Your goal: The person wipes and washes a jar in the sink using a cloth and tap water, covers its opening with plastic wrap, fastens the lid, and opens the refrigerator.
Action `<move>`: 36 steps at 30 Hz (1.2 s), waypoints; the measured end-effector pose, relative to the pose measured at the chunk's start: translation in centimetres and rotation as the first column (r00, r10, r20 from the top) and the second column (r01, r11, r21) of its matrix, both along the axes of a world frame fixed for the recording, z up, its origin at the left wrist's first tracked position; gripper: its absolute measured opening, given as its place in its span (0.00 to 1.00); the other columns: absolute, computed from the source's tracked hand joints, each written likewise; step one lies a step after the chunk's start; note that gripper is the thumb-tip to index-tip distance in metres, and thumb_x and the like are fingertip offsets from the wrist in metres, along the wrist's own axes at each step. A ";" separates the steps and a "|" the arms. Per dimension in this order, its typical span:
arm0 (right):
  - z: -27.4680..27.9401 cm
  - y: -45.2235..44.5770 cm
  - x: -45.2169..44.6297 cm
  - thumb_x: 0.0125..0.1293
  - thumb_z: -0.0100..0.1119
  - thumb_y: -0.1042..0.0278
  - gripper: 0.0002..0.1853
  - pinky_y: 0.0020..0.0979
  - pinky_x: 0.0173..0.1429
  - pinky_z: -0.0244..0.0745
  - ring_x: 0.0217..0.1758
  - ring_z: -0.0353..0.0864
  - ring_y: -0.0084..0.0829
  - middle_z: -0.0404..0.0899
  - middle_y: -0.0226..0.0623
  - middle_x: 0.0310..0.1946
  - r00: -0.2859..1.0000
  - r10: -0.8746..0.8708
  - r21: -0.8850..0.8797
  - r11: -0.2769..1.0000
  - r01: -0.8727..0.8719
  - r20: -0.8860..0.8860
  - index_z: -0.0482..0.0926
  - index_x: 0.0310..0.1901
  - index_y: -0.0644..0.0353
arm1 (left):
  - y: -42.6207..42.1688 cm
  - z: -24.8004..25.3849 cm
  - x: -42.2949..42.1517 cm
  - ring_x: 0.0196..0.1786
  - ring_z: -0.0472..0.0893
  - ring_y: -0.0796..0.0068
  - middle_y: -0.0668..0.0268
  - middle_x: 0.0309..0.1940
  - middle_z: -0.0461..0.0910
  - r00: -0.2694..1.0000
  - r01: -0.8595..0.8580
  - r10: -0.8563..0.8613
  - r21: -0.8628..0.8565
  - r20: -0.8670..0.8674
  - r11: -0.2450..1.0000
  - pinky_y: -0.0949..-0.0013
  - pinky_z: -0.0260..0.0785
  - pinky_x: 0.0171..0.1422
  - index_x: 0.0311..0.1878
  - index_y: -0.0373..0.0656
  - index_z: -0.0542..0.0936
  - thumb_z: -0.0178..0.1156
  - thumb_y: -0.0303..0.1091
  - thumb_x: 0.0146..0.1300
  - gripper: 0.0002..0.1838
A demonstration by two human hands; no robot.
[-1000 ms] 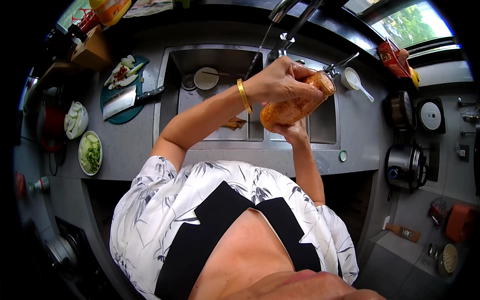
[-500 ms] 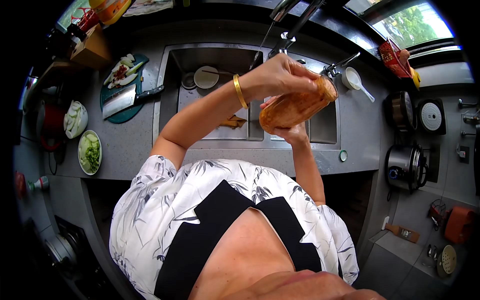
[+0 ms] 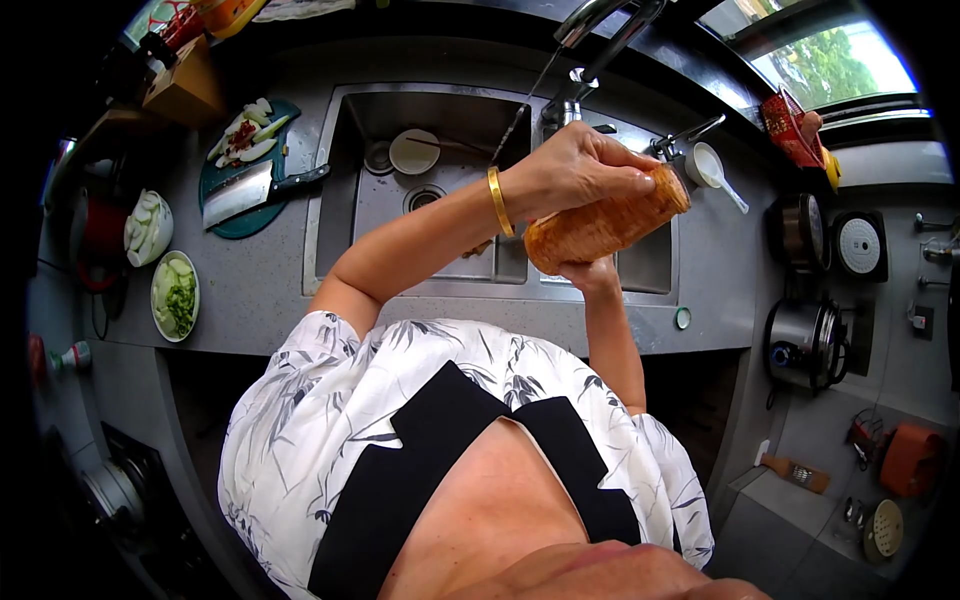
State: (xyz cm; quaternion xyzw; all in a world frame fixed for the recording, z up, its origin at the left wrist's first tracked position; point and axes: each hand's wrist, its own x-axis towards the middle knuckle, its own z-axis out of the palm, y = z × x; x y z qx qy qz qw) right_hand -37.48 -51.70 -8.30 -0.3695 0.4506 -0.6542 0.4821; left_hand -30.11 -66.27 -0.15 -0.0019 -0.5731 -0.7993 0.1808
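Observation:
A jar (image 3: 600,228), smeared orange-brown, is held tilted above the right part of the sink, its narrower end pointing up and to the right. My left hand (image 3: 585,170), with a gold bangle at the wrist, is closed on the jar's upper side near that end. From below, my right hand (image 3: 590,274) supports the jar's body; most of its fingers are hidden behind it. A green-and-white lid (image 3: 684,318) lies on the counter near the front edge.
Water runs from the tap (image 3: 575,95) into the steel sink (image 3: 330,240), which holds a white bowl (image 3: 414,152). At left are a cleaver (image 3: 240,198) on a green board (image 3: 235,228) and bowls of cut vegetables (image 3: 177,297). A white ladle (image 3: 708,168) lies at right.
Both hands and the jar have shifted slightly right and down. My left forearm now covers most of the brown cloth in the sink, and the drain shows.

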 end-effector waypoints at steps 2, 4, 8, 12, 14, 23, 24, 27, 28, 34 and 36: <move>-0.2 0.0 -0.4 0.31 0.74 0.70 0.43 0.32 0.61 0.72 0.53 0.76 0.29 0.73 0.34 0.50 0.997 0.060 -0.022 0.998 -0.059 0.044 0.66 0.56 0.56 | 0.2 0.2 0.2 0.39 0.83 0.75 0.58 0.40 0.83 1.000 -0.014 0.014 0.004 0.001 1.000 0.73 0.77 0.47 0.46 0.37 0.82 0.67 0.39 0.56 0.18; -0.7 0.1 -0.7 0.31 0.74 0.70 0.43 0.33 0.61 0.72 0.53 0.75 0.29 0.72 0.33 0.51 0.998 0.054 -0.018 0.998 -0.054 0.034 0.66 0.56 0.55 | 0.5 0.3 0.2 0.39 0.83 0.76 0.58 0.40 0.83 0.999 -0.045 0.045 0.000 -0.015 0.999 0.74 0.77 0.46 0.46 0.38 0.82 0.67 0.39 0.56 0.18; -0.7 0.0 -0.8 0.31 0.74 0.70 0.44 0.33 0.62 0.71 0.55 0.75 0.28 0.72 0.31 0.52 0.999 0.027 0.026 0.999 -0.027 -0.017 0.66 0.57 0.54 | 1.1 0.6 0.5 0.39 0.83 0.76 0.59 0.40 0.83 0.996 -0.082 0.083 0.047 -0.027 0.996 0.75 0.76 0.46 0.47 0.39 0.83 0.69 0.40 0.54 0.20; -0.5 0.0 -0.6 0.32 0.75 0.70 0.46 0.34 0.64 0.70 0.56 0.74 0.28 0.71 0.31 0.53 0.999 0.029 0.076 0.997 -0.026 -0.032 0.63 0.59 0.51 | 1.1 0.5 0.7 0.40 0.83 0.75 0.59 0.40 0.83 0.995 -0.102 0.102 0.036 -0.004 0.994 0.75 0.76 0.46 0.47 0.40 0.83 0.69 0.41 0.53 0.20; -0.6 0.0 -0.7 0.32 0.76 0.69 0.47 0.33 0.64 0.70 0.56 0.74 0.28 0.70 0.31 0.53 0.998 0.020 0.099 0.995 -0.014 -0.061 0.62 0.60 0.50 | 1.0 0.5 0.7 0.40 0.83 0.75 0.60 0.39 0.83 0.996 -0.095 0.095 0.040 0.000 0.995 0.75 0.76 0.45 0.47 0.40 0.83 0.69 0.41 0.53 0.20; -1.6 0.5 -1.4 0.33 0.75 0.67 0.47 0.34 0.65 0.69 0.58 0.72 0.28 0.70 0.30 0.55 0.991 0.099 0.123 0.989 -0.087 -0.090 0.62 0.61 0.48 | 1.3 0.5 0.9 0.38 0.83 0.76 0.61 0.38 0.84 0.996 -0.060 0.053 0.100 0.074 0.993 0.75 0.76 0.44 0.43 0.43 0.85 0.68 0.42 0.54 0.17; -1.7 0.5 -1.4 0.33 0.75 0.67 0.47 0.34 0.66 0.69 0.58 0.72 0.28 0.70 0.30 0.55 0.992 0.105 0.120 0.988 -0.095 -0.077 0.62 0.61 0.47 | 1.4 0.3 0.8 0.37 0.83 0.76 0.61 0.37 0.84 0.996 -0.061 0.053 0.106 0.070 0.993 0.75 0.76 0.43 0.43 0.43 0.85 0.68 0.43 0.54 0.17; -2.0 0.5 -1.5 0.34 0.74 0.66 0.47 0.34 0.67 0.67 0.59 0.72 0.29 0.69 0.30 0.56 0.988 0.136 0.113 0.985 -0.127 -0.068 0.62 0.61 0.46 | 1.2 0.4 0.8 0.35 0.82 0.76 0.62 0.35 0.84 0.994 -0.052 0.039 0.141 0.099 0.989 0.76 0.76 0.42 0.41 0.44 0.86 0.68 0.44 0.54 0.16; -2.2 0.5 -1.6 0.34 0.74 0.66 0.47 0.33 0.67 0.67 0.59 0.71 0.28 0.69 0.30 0.56 0.985 0.152 0.110 0.984 -0.142 -0.087 0.62 0.61 0.46 | 1.1 0.5 0.9 0.34 0.82 0.77 0.62 0.34 0.84 0.993 -0.047 0.029 0.154 0.115 0.987 0.76 0.75 0.42 0.41 0.44 0.86 0.68 0.44 0.54 0.16; -2.6 0.4 -1.7 0.36 0.75 0.64 0.46 0.33 0.69 0.65 0.61 0.70 0.28 0.69 0.27 0.57 0.976 0.217 0.117 0.969 -0.216 0.005 0.62 0.62 0.41 | 1.0 0.7 1.2 0.32 0.82 0.77 0.61 0.32 0.84 0.986 -0.069 0.040 0.178 0.162 0.982 0.77 0.75 0.40 0.39 0.42 0.86 0.68 0.43 0.55 0.15; -2.8 0.3 -1.8 0.37 0.74 0.64 0.46 0.34 0.69 0.64 0.61 0.70 0.28 0.69 0.27 0.57 0.972 0.235 0.080 0.969 -0.234 -0.002 0.61 0.62 0.39 | 1.1 0.8 1.3 0.32 0.82 0.77 0.61 0.31 0.84 0.985 -0.082 0.049 0.201 0.163 0.976 0.77 0.76 0.40 0.37 0.40 0.85 0.67 0.41 0.56 0.14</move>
